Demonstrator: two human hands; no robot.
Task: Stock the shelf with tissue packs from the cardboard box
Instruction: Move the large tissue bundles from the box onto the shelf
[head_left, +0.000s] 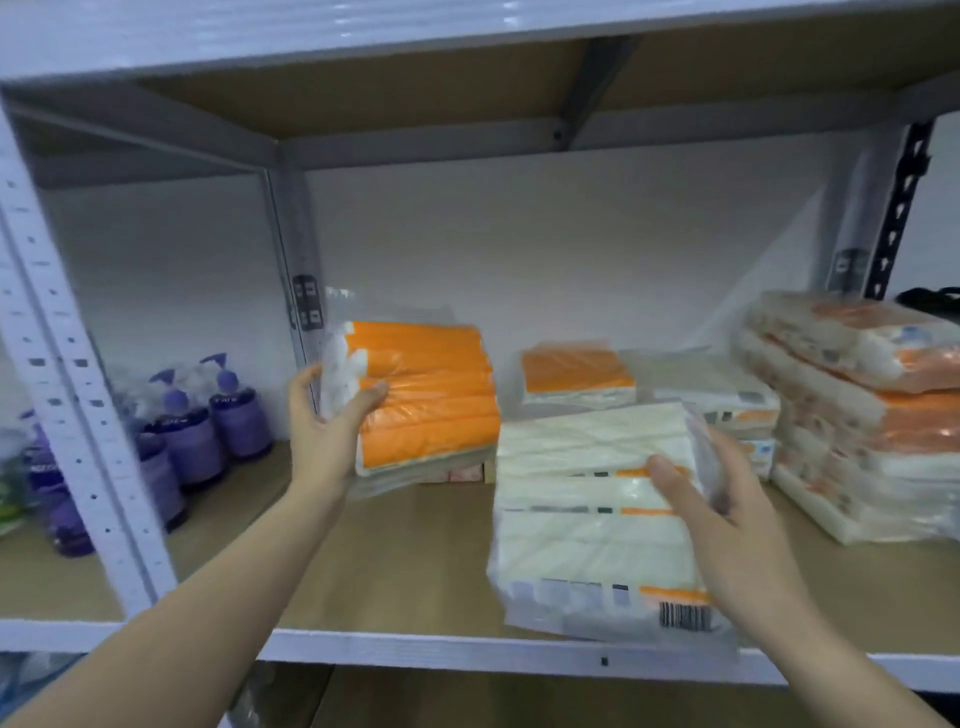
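Head view shows the placing step under way: the left hand grips an orange-faced tissue pack by its end, tilted over the back-left of the shelf, while the right hand curls round a white-faced tissue pack at the front edge. Stocked packs sit stacked to the right. Next, I judge, each pack needs setting flat beside those; the cardboard box is out of sight

bare shelf board between tissue packs
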